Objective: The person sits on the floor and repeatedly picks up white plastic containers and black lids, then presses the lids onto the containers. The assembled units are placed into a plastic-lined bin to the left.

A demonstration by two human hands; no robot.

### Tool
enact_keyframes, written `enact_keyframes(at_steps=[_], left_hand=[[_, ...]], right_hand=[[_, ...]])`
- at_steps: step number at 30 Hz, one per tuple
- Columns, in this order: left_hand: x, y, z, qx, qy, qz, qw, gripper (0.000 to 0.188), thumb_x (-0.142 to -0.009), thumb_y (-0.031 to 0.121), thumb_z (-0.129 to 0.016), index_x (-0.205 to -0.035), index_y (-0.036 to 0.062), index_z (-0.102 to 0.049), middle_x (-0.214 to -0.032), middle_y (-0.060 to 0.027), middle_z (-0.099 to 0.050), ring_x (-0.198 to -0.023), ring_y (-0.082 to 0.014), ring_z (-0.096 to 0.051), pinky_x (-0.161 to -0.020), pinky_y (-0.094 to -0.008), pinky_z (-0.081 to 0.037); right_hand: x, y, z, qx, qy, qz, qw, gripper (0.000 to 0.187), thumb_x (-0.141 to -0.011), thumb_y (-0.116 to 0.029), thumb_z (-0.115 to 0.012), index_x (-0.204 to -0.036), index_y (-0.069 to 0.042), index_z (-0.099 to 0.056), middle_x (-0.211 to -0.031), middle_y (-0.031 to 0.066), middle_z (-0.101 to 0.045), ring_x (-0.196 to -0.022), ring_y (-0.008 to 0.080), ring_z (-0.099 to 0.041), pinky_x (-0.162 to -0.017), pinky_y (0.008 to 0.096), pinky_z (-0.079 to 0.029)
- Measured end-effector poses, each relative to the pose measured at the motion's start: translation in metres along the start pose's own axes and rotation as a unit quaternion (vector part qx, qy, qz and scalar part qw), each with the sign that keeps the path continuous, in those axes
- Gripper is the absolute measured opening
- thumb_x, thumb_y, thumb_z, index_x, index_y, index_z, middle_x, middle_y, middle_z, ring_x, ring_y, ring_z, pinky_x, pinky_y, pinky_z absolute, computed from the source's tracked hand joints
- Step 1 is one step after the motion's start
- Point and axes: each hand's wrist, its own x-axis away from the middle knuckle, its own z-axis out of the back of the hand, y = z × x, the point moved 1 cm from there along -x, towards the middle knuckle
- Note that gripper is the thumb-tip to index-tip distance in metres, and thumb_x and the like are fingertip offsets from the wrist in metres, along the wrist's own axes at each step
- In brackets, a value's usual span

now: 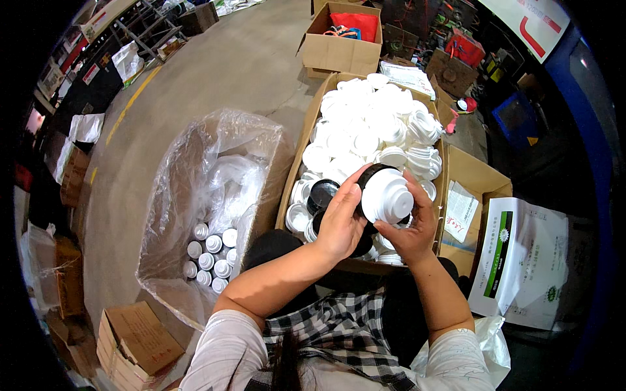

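Between my two hands, above a carton of white plastic parts, is a round white stepped plastic cap [381, 194] with a black rim along its upper left edge. My left hand [343, 225] grips it from the left, fingers along the black rim. On the other side my right hand [415, 233] is closed round the white face, thumb below and fingers at the right edge. Just under my hands lie black round lids [323, 193] among white round lids [365, 133] that fill the carton [295, 174].
To the left stands a box lined with clear plastic [195, 140], with several white stepped caps [206, 260] at its bottom. A flatter carton holding paper [460, 212] and a white printed sack [521, 260] are at the right. Another carton [344, 55] stands beyond.
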Motion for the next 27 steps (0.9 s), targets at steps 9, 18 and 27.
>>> enact_keyframes(at_steps=[9, 18, 27], left_hand=[[0.003, -0.002, -0.004, 0.001, 0.002, -0.009, 1.000, 0.044, -0.095, 0.023, -0.036, -0.132, 0.0003, -0.029, -0.128, -0.0127, -0.040, -0.118, -0.0201, -0.040, -0.101, -0.0325, -0.030], [-0.003, 0.000, 0.002, -0.302, 0.004, -0.064, 0.951, 0.060, -0.076, 0.011, -0.067, -0.127, 0.0016, -0.037, -0.116, -0.0096, -0.051, -0.106, -0.0171, -0.048, -0.093, -0.0303, -0.037], [-0.010, -0.064, 0.015, -0.389, 0.155, -0.188, 0.888, 0.029, -0.091, 0.028, -0.048, -0.095, -0.0009, -0.053, -0.083, -0.0042, -0.054, -0.080, -0.0105, -0.046, -0.074, -0.0253, -0.040]], right_hand=[[0.004, 0.002, 0.000, -0.010, -0.001, -0.010, 1.000, 0.079, -0.058, -0.023, -0.083, -0.121, -0.005, -0.039, -0.127, 0.0236, -0.043, -0.117, 0.0309, -0.046, -0.097, 0.0391, -0.038], [0.004, 0.021, 0.007, -0.158, -0.070, -0.065, 0.983, 0.079, -0.062, -0.023, -0.081, -0.125, -0.006, -0.037, -0.133, 0.0180, -0.037, -0.122, 0.0287, -0.039, -0.102, 0.0394, -0.031], [-0.003, 0.019, -0.015, -0.141, 0.143, -0.255, 0.946, 0.043, -0.095, -0.038, -0.035, -0.088, -0.001, -0.054, -0.078, 0.0031, -0.054, -0.073, 0.0111, -0.048, -0.069, 0.0247, -0.039]])
